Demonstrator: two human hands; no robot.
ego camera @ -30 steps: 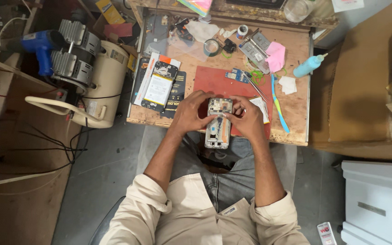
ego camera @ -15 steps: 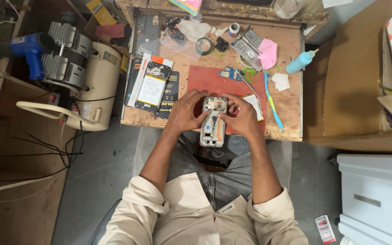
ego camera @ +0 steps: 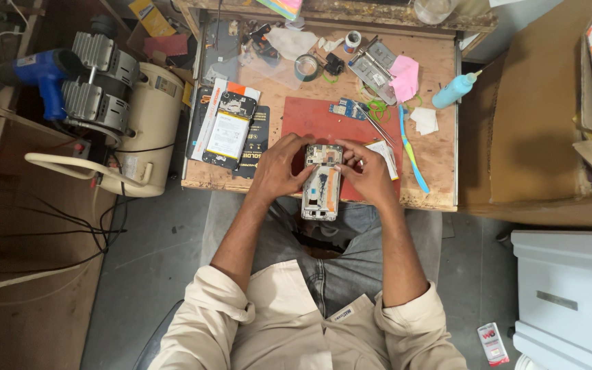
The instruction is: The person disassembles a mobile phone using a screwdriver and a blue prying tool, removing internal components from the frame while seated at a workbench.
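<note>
An opened phone body [ego camera: 321, 190], back cover off with its insides showing, is held over the front edge of the wooden workbench [ego camera: 439, 157]. My left hand [ego camera: 279, 168] grips its left side. My right hand [ego camera: 366, 171] holds the right side, fingers pressing near the top by the camera area. A red mat [ego camera: 313, 120] lies on the bench just behind both hands. A small blue circuit board [ego camera: 346, 108] and metal tweezers [ego camera: 376, 127] rest on the mat's far right corner.
A phone battery on a box [ego camera: 227, 133] lies left of the mat. A blue toothbrush [ego camera: 412, 149], pink cloth [ego camera: 404, 77], blue squeeze bottle [ego camera: 453, 89] and tape roll [ego camera: 306, 67] sit around. An air compressor [ego camera: 121, 113] stands left; a white cabinet [ego camera: 570, 294] right.
Both hands and the phone stay put at the bench's front edge; the fingers shift slightly on the phone's top. My head has moved a little, sliding the scene.
</note>
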